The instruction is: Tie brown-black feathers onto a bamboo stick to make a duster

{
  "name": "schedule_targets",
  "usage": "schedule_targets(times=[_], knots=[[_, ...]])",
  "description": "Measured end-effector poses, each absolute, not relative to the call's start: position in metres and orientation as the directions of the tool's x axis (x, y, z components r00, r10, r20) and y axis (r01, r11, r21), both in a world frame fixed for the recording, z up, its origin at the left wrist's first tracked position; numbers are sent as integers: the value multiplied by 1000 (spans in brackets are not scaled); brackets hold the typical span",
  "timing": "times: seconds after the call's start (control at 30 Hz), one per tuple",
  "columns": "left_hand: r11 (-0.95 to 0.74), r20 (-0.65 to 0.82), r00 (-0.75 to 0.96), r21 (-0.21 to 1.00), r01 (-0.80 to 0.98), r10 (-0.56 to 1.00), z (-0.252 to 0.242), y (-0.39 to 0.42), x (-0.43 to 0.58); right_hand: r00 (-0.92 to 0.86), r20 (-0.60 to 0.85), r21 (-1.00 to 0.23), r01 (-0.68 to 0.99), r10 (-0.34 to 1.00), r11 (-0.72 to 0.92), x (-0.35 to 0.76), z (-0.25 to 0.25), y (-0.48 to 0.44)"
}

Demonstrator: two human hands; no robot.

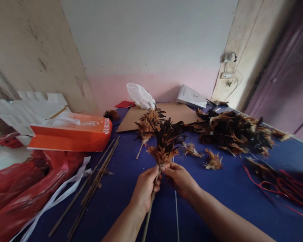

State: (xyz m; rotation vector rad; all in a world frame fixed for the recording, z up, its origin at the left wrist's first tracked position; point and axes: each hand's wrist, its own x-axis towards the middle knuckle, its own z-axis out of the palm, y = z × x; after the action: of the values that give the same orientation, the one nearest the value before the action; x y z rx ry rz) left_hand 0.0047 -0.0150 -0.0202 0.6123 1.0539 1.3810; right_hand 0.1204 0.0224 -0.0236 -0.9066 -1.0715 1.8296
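Observation:
A feather duster [166,141] with black and brown feathers on a thin wooden stick stands before me over the blue table. My left hand [147,186] is wrapped round the stick just under the feathers. Close against it, my right hand [178,176] pinches the base of the feathers with thumb and fingers; whether a thread is held there is hidden. Behind it a second feather duster [146,126] lies on the table, its short handle pointing at me. Two small feather tufts [213,159] lie to the right of my hands.
A large feather heap [234,132] covers the right side. Red string and scissors [290,188] lie in front of it. Bare sticks [98,185], an orange bag [73,134] and red plastic [35,188] are on the left. At the back are cardboard [178,112], a white plastic bag [141,95] and a box [192,96].

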Motion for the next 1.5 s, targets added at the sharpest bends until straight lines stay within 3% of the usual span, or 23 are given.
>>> schedule_targets(times=[0.23, 0.37, 0.63, 0.8, 0.93, 1.03, 1.17, 1.23, 1.37, 1.5], knots=[[71, -159, -244, 940, -334, 957, -16, -18, 7, -367, -198, -949, -159, 909, -271, 119, -23, 23], [27, -79, -213, 971, -236, 974, -16, -20, 6, -334, -170, -978, -55, 927, -199, 119, -22, 23], [-174, 208, -121, 955, 240, 971, -4, -29, 4, -338, -155, -981, -57, 928, -185, 124, -5, 19], [-226, 295, -129, 894, 387, 947, -5, -26, 2, -328, -4, -997, 75, 945, 22, 125, -7, 20], [-235, 349, -194, 863, 447, 917, -9, -23, -3, -364, 47, -923, 341, 930, 179, 125, -3, 13], [-283, 416, -161, 808, 516, 895, -10, -25, -2, -405, 170, -868, 370, 899, 331, 126, 5, 3], [-370, 497, -39, 693, 619, 867, -6, -30, 2, -433, 278, -812, 372, 857, 450, 132, 15, -3], [-370, 496, 49, 576, 729, 867, 0, -34, 1, -457, 308, -789, 368, 835, 492, 136, 20, -3], [-364, 433, 257, 185, 913, 864, 14, -41, -8, -490, 381, -721, 373, 784, 583, 143, 33, -7], [-492, 275, 514, -150, 858, 813, 30, -55, -17, -549, 496, -502, 451, 673, 738, 155, 46, -10]])
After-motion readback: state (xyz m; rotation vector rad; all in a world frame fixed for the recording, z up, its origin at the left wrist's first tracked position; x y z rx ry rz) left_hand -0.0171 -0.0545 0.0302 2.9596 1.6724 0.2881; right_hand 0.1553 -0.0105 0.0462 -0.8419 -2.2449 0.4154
